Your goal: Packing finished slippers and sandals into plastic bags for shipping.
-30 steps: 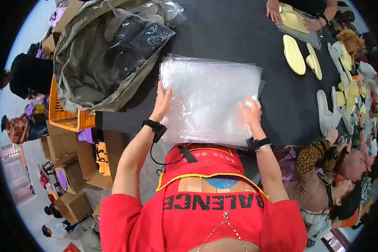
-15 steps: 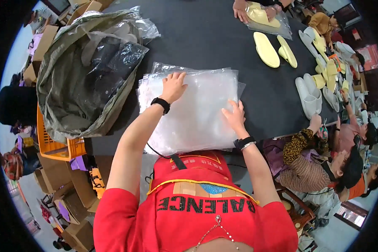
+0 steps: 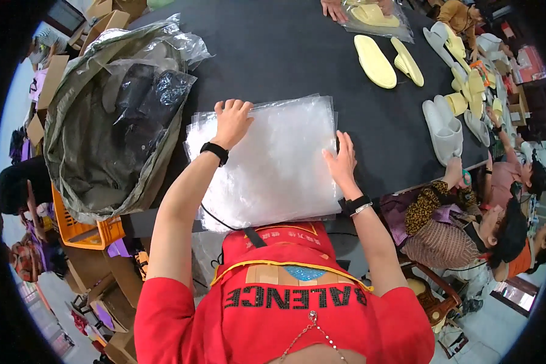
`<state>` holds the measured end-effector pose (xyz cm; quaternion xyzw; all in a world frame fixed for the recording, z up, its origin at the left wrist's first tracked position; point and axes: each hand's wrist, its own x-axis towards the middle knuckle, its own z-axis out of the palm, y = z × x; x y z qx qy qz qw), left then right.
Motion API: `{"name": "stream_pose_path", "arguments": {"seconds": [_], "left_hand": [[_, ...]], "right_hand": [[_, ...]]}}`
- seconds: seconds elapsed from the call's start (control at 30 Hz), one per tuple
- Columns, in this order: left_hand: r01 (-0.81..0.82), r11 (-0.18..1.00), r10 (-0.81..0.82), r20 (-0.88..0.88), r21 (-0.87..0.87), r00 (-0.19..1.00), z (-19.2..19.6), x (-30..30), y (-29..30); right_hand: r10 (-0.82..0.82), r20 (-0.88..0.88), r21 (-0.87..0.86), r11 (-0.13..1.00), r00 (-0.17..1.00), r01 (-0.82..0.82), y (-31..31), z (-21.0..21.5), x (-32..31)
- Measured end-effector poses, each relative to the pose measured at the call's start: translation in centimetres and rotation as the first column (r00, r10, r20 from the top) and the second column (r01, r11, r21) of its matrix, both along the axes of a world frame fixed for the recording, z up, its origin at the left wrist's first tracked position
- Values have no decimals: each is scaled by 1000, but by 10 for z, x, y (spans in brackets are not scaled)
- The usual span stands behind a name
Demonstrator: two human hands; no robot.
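Observation:
A stack of clear plastic bags (image 3: 273, 167) lies flat on the dark table in front of me, its edges slightly uneven. My left hand (image 3: 232, 126) rests on the far left part of the stack, fingers apart and tips near its far edge. Along the right edge is my right hand (image 3: 341, 159), with its fingers stretched out and the thumb toward the bags. Neither hand grips anything that I can see.
To the left stands a large greenish sack (image 3: 112, 127) holding wrapped dark items, above an orange crate (image 3: 82, 224). Yellow slippers (image 3: 375, 62) and white slippers (image 3: 444, 130) lie to the right. At the far edge, another person's hands handle a bagged yellow slipper (image 3: 375, 15). Co-workers sit at right.
My right hand has shifted from over the bags to their right edge, its fingers straighter. The stack's right side looks more even. The whole view has turned slightly.

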<state>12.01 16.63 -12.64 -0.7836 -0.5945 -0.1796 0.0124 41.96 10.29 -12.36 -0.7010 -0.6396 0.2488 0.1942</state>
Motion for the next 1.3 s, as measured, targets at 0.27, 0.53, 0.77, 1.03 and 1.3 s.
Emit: {"name": "stream_pose_path", "arguments": {"seconds": [0.27, 0.53, 0.77, 1.03, 1.3], "left_hand": [[29, 994, -21, 81, -108, 997, 7, -6, 3], [-116, 957, 146, 94, -266, 985, 0, -23, 4], [66, 931, 7, 197, -359, 980, -8, 2, 7], [-60, 938, 67, 10, -342, 998, -19, 15, -5], [-28, 897, 72, 83, -442, 994, -29, -2, -12]], "right_hand": [[-60, -73, -165, 985, 996, 47, 14, -5, 4], [-36, -126, -215, 977, 991, 8, 15, -19, 9], [-27, -104, -235, 972, 994, 2, 18, -22, 8], [40, -220, -115, 991, 975, -66, 13, -32, 10], [104, -125, -201, 971, 987, -128, -4, -35, 5]]}}
